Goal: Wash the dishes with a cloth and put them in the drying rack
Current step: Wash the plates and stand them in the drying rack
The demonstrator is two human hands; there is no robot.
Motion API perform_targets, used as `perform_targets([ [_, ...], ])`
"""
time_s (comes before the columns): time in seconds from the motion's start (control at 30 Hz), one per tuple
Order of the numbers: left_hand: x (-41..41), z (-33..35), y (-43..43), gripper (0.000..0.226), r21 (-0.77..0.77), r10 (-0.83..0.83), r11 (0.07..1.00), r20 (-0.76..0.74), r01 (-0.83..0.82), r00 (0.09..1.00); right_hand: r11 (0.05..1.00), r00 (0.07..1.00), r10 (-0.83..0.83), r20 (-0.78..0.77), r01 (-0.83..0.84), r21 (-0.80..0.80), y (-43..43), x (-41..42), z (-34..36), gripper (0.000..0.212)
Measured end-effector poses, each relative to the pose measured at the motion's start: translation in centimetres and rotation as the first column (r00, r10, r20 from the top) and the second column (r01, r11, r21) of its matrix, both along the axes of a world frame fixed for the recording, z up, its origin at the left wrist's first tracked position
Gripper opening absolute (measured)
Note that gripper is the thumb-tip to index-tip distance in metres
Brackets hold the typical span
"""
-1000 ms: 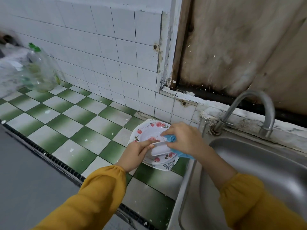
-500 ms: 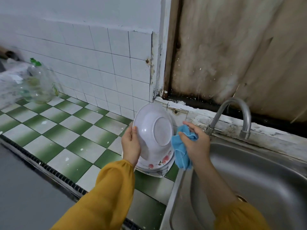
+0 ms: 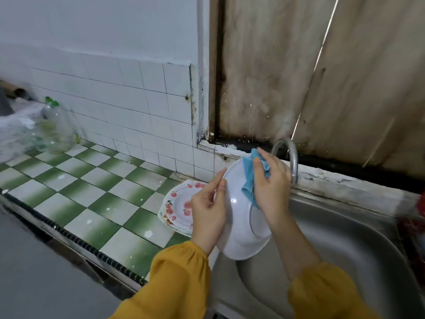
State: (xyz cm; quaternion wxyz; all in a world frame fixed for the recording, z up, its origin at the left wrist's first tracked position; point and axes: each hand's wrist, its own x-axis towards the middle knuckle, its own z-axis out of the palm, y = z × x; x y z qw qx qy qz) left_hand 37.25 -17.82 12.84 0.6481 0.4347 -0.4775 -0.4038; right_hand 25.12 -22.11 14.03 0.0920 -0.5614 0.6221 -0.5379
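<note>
bowl (image 3: 236,229) tilted on edge above the sink (image 3: 345,245) rim, its underside being wiped
left hand (image 3: 209,212) grips the bowl by one side of its rim; right hand (image 3: 272,183) clutches the blue cloth (image 3: 248,183) and presses it on the bowl's back near the top. likely risk: the cloth's push twists a wet bowl out of that one-sided hold, dropping it into the sink or onto the plates (image 3: 179,203) just beside it on the desk (image 3: 92,192)

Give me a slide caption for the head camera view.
Left hand holds a white bowl at the sink; right hand presses a blue cloth to its outside.
</note>
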Motion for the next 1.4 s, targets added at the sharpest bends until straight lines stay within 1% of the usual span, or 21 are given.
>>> perform_targets([
  [0.03,-0.8,0.4,0.5,0.029,-0.004,-0.004,1.000,-0.002,0.004,1.000,1.000,0.999,-0.025,0.032,0.025,0.010,0.5,-0.7,0.2,0.056],
  [0.07,-1.5,0.9,0.8,0.029,-0.008,-0.008,1.000,-0.008,0.007,1.000,0.999,0.999,-0.018,-0.032,0.017,-0.029,1.4,-0.8,0.4,0.055],
  [0.17,-3.8,1.9,1.8,0.029,0.000,-0.003,1.000,-0.073,0.003,0.997,0.955,0.895,0.110,-0.433,-0.216,-0.203,5.0,-1.0,-0.8,0.049],
  [0.23,-4.9,2.2,2.9,0.029,-0.008,-0.002,1.000,-0.118,0.001,0.993,0.939,0.862,0.141,-0.488,-0.272,-0.210,5.8,-2.7,-1.6,0.044],
  [0.27,-5.4,2.4,3.6,0.029,-0.022,-0.005,1.000,-0.111,0.002,0.994,0.955,0.903,0.133,-0.409,-0.228,-0.192,5.7,-3.8,-1.7,0.039],
  [0.33,-6.3,2.8,5.4,0.030,-0.058,0.011,0.998,-0.075,-0.016,0.997,0.990,0.993,0.107,-0.047,-0.110,-0.083,5.3,-6.0,-1.2,0.026],
  [0.4,-7.2,3.0,7.2,0.029,-0.117,0.041,0.992,-0.044,-0.046,0.998,0.994,0.939,0.109,0.326,-0.103,-0.034,5.2,-7.3,-0.8,0.007],
  [0.43,-7.6,3.1,7.9,0.028,-0.150,0.057,0.987,-0.022,-0.059,0.998,0.991,0.912,0.133,0.388,-0.111,-0.081,5.6,-7.3,-0.8,0.006],
  [0.5,-8.5,3.2,8.9,0.026,-0.184,0.069,0.980,-0.014,-0.070,0.998,0.951,0.932,0.220,0.290,-0.138,-0.277,7.7,-7.1,-0.8,0.010],
  [0.57,-9.3,3.3,9.1,0.026,-0.184,0.083,0.979,-0.018,-0.085,0.996,0.872,0.961,0.273,0.032,-0.234,-0.430,9.6,-7.2,-1.5,0.016],
  [0.63,-9.8,3.3,9.1,0.028,-0.167,0.092,0.981,-0.051,-0.099,0.994,0.817,0.933,0.278,-0.229,-0.355,-0.454,10.7,-7.9,-2.5,0.020],
  [0.7,-10.3,3.2,9.4,0.027,-0.131,0.070,0.988,-0.117,-0.085,0.991,0.813,0.890,0.285,-0.355,-0.420,-0.402,11.4,-9.7,-3.1,0.027],
  [0.77,-11.2,2.7,9.9,0.024,-0.090,0.063,0.993,-0.143,-0.076,0.988,0.886,0.915,0.247,-0.318,-0.346,-0.309,11.4,-12.3,-3.4,0.036],
  [0.87,-12.8,2.5,10.7,0.026,-0.049,0.056,0.997,-0.166,-0.065,0.985,0.961,0.973,0.220,-0.071,-0.228,-0.156,11.1,-14.8,-1.8,0.043],
  [0.9,-13.4,2.6,10.9,0.023,-0.042,0.066,0.996,-0.174,-0.074,0.983,0.964,0.973,0.224,-0.052,-0.229,-0.135,11.4,-15.0,-1.2,0.046],
  [0.97,-14.0,2.5,10.7,0.021,-0.047,0.099,0.993,-0.199,-0.110,0.975,0.932,0.943,0.276,-0.185,-0.309,-0.187,12.7,-14.6,-0.8,0.053],
  [1.03,-14.0,2.5,10.5,0.024,-0.041,0.122,0.990,-0.249,-0.136,0.961,0.846,0.821,0.369,-0.436,-0.491,-0.209,14.6,-15.0,-1.6,0.054],
  [1.1,-13.9,2.3,10.8,0.025,-0.017,0.115,0.992,-0.305,-0.126,0.946,0.791,0.721,0.408,-0.559,-0.585,-0.177,14.9,-16.9,-2.6,0.051],
  [1.23,-14.3,1.1,11.5,0.028,0.063,0.158,0.987,-0.347,-0.145,0.924,0.888,0.893,0.369,-0.258,-0.420,-0.187,13.6,-17.9,-3.2,0.041],
  [1.27,-14.3,1.1,11.4,0.027,0.073,0.171,0.985,-0.361,-0.155,0.917,0.893,0.903,0.357,-0.240,-0.406,-0.196,13.9,-17.3,-3.2,0.039],
  [1.4,-13.6,1.6,11.2,0.023,0.078,0.192,0.981,-0.408,-0.175,0.893,0.742,0.784,0.422,-0.455,-0.587,-0.324,15.5,-17.4,-3.8,0.032],
])
